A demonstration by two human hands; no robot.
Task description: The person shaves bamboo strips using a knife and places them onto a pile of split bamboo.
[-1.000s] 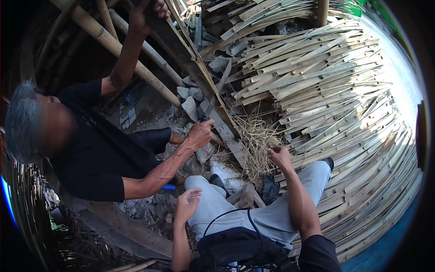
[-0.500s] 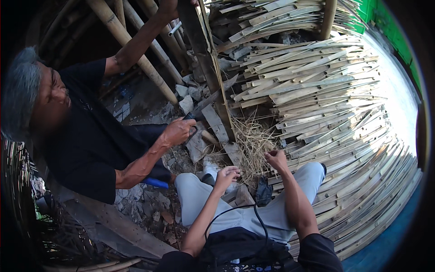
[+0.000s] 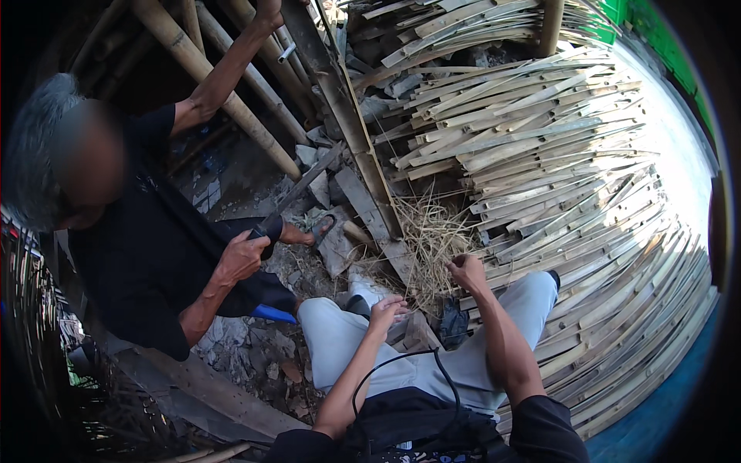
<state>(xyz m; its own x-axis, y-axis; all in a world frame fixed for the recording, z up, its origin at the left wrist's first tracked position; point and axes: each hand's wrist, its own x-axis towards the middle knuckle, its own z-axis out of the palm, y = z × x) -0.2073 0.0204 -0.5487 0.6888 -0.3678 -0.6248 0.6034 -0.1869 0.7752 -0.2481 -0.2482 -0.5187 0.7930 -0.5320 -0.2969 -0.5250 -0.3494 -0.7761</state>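
Observation:
My left hand [image 3: 387, 315] hovers over my left knee's inner side, its fingers loosely bent and a little apart, with nothing visible in them. My right hand [image 3: 468, 273] is beside the heap of thin bamboo shavings [image 3: 432, 243], fingertips drawn together; whatever they pinch, if anything, is too small to make out. Across from me a co-worker [image 3: 147, 231] holds a machete [image 3: 297, 189] low in one hand. The other hand steadies the top of a long split bamboo piece [image 3: 351, 116], which stands tilted with its lower end on a board [image 3: 370, 212].
Stacked bamboo strips [image 3: 556, 177] fill the right side. Thick bamboo poles [image 3: 212, 77] lean at the back left. Broken rubble [image 3: 262, 347] covers the ground between us. A dark pouch-like object [image 3: 453, 322] lies between my legs, and a black cord [image 3: 394, 356] loops over my lap.
The co-worker's machete has moved away from the split bamboo, down and to the left, and the head has tipped down. My hands have barely moved.

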